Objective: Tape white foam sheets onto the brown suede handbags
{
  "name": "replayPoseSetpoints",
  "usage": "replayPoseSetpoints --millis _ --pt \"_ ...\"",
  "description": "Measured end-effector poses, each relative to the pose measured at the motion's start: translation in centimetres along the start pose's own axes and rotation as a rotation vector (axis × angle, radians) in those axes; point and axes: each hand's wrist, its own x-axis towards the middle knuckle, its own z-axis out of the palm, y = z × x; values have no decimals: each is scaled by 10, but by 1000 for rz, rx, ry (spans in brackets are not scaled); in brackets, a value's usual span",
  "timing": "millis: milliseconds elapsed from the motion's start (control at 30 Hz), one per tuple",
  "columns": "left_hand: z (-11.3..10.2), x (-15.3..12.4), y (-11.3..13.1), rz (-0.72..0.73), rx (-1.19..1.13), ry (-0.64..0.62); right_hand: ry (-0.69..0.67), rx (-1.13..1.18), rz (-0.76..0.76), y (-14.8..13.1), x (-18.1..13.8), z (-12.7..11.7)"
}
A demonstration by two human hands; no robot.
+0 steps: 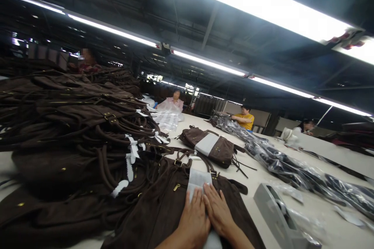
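A dark brown handbag (163, 206) lies flat on the white table (263, 175) right in front of me. A white paper sheet (197, 181) rests on its upper part. My left hand (194, 216) and my right hand (217, 210) press side by side on the sheet and bag, fingers together and flat, gripping nothing. A second brown bag (220, 149) with a grey-white sheet (207, 144) lies further back in the middle of the table.
A tall heap of brown bags (73, 124) fills the left. A grey tape dispenser (280, 218) stands at my right. Bags wrapped in clear plastic (280, 159) run along the right. Several other people sit at the far end; clear plastic sheets (166, 118) lie there.
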Motion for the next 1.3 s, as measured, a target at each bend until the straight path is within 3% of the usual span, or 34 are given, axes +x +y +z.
replayPoseSetpoints --millis 233,333,433,533,600,733,833,967,1100,1200,1300 --pt "15 2 -6 -43 58 87 -64 14 66 5 47 -25" --pt "15 5 -7 -38 84 101 74 22 174 23 50 -63" --pt "12 5 -4 -41 148 92 325 184 273 62 21 -115" --pt "10 4 -1 -43 268 59 528 386 462 116 -37 -160" --pt "11 7 -3 -34 340 52 589 435 631 151 -82 -176" --pt "19 19 -15 1 423 49 566 588 851 193 -150 -177" --pt "23 22 -20 17 456 50 468 764 866 199 -169 -162" --pt "22 21 -21 -3 465 36 298 914 863 197 -163 -150" --pt "21 22 -22 2 448 28 200 912 922 201 -145 -150" --pt "23 22 -26 20 421 56 216 867 962 201 -134 -151" --pt "24 22 -31 76 432 71 344 810 932 194 -131 -153"
